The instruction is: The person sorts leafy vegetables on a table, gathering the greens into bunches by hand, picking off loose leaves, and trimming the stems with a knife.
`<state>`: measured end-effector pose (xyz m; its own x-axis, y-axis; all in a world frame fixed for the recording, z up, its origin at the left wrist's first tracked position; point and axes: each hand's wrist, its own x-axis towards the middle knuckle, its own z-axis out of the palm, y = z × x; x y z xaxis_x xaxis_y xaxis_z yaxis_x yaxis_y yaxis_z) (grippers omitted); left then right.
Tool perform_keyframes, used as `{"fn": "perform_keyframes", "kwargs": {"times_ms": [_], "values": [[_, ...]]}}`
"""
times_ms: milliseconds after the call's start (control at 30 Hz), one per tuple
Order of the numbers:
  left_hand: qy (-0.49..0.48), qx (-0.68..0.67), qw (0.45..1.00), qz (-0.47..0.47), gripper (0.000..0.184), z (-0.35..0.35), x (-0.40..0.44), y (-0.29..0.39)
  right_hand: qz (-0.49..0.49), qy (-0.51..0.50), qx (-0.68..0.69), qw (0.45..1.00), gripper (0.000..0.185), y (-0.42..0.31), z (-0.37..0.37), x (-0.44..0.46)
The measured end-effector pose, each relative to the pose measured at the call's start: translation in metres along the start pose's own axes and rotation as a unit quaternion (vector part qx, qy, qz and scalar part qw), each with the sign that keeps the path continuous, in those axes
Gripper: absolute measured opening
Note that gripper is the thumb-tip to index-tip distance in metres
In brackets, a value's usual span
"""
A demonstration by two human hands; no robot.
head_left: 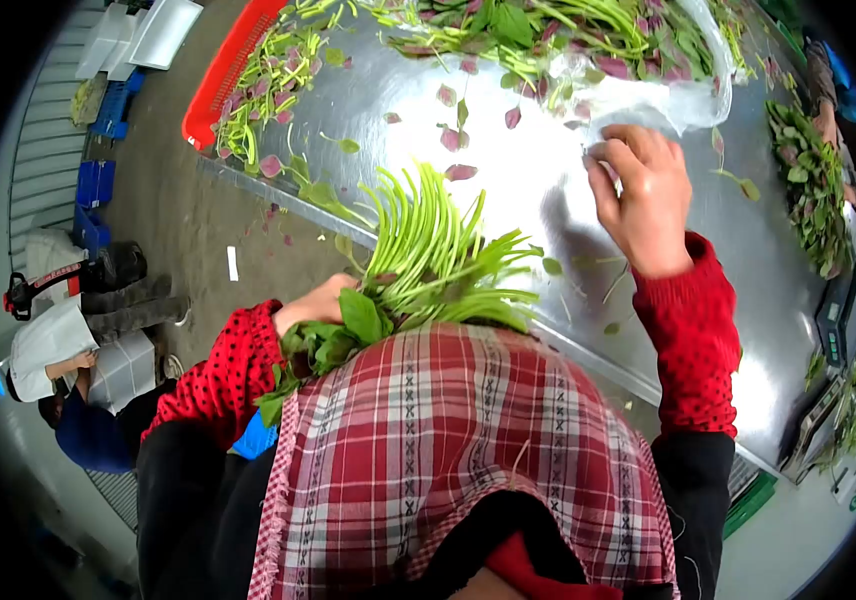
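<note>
My left hand [318, 303] is wrapped round a bunch of leafy green vegetables [423, 245] against my checked apron. Its pale green stems fan out over the table edge, and dark leaves hang down beside my sleeve. My right hand [645, 195] hovers over the metal table [518, 205], fingers curled and thumb close to the index finger in a pinch. What lies between those fingertips, if anything, is too small to make out. Beyond it, a heap of greens [548, 35] with purple-backed leaves lies partly on a clear plastic bag [693, 100].
A red plastic basket [220, 85] stands at the table's left side beside loose stems. Scattered leaves [455, 138] lie across the tabletop. At right, another person's hand [826, 125] is near a leafy bunch [808, 190] and scales [833, 315]. Another person [98, 430] is at left.
</note>
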<state>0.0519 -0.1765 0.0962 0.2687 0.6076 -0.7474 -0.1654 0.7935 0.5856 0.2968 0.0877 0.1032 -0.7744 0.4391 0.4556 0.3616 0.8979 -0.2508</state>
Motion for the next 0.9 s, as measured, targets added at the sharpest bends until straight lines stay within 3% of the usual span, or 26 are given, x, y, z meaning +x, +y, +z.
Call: {"fn": "perform_keyframes", "kwargs": {"times_ms": [33, 100, 167, 233, 267, 300, 333, 433, 500, 567, 600, 667, 700, 767, 833, 900], "values": [[-0.001, -0.043, 0.999, 0.010, 0.039, 0.004, 0.000, 0.002, -0.021, 0.018, 0.056, 0.998, 0.016, -0.023, -0.013, 0.005], [0.008, 0.025, 1.000, -0.010, 0.040, -0.003, 0.004, 0.001, 0.040, -0.177, 0.223, 0.958, 0.016, -0.079, 0.002, -0.017], [0.005, -0.008, 0.999, -0.047, 0.037, -0.003, 0.001, 0.009, -0.001, -0.244, 0.237, 0.940, 0.016, -0.099, 0.040, -0.038], [-0.050, 0.110, 0.981, 0.154, 0.032, -0.012, 0.001, -0.005, -0.013, -0.140, 0.311, 0.940, 0.015, -0.073, 0.073, -0.048], [-0.027, 0.079, 0.992, 0.089, 0.032, -0.014, 0.001, -0.008, -0.031, -0.181, 0.057, 0.981, 0.013, -0.054, 0.071, -0.044], [-0.006, 0.048, 0.999, 0.023, 0.031, -0.014, 0.000, -0.009, 0.107, -0.097, 0.113, 0.983, 0.010, -0.032, 0.058, -0.037], [0.021, 0.052, 0.998, 0.002, 0.031, -0.005, -0.005, 0.006, 0.136, -0.078, 0.049, 0.986, 0.010, -0.016, 0.035, -0.023], [-0.002, -0.027, 0.999, 0.040, 0.031, 0.005, -0.005, 0.015, 0.102, -0.079, 0.206, 0.970, 0.013, -0.061, 0.010, -0.007], [0.003, -0.048, 0.999, 0.018, 0.031, 0.019, -0.008, 0.028, 0.029, -0.172, 0.279, 0.944, 0.018, -0.107, 0.037, -0.014], [0.018, -0.068, 0.997, -0.007, 0.032, 0.015, -0.008, 0.029, 0.028, -0.177, 0.284, 0.942, 0.019, -0.096, 0.059, -0.017], [0.014, 0.007, 1.000, -0.002, 0.033, 0.004, -0.002, 0.018, 0.028, -0.187, 0.292, 0.938, 0.020, -0.082, 0.078, -0.019], [-0.011, 0.049, 0.998, 0.028, 0.034, -0.005, 0.001, 0.006, 0.110, -0.125, 0.062, 0.984, 0.006, -0.021, 0.075, -0.020], [-0.022, 0.069, 0.996, 0.044, 0.034, -0.010, 0.003, 0.000, 0.139, -0.099, 0.032, 0.985, 0.006, -0.007, 0.051, -0.009], [-0.027, 0.013, 0.999, 0.020, 0.035, -0.003, 0.004, 0.009, 0.102, -0.086, 0.039, 0.990, 0.012, -0.021, 0.034, -0.002], [-0.055, -0.010, 0.997, 0.045, 0.034, 0.004, 0.006, 0.020, -0.082, 0.021, 0.230, 0.969, 0.024, -0.089, 0.044, 0.000], [-0.039, 0.038, 0.998, -0.017, 0.032, 0.006, 0.003, 0.027, -0.144, -0.160, 0.284, 0.934, 0.013, -0.112, 0.059, -0.014]]}}
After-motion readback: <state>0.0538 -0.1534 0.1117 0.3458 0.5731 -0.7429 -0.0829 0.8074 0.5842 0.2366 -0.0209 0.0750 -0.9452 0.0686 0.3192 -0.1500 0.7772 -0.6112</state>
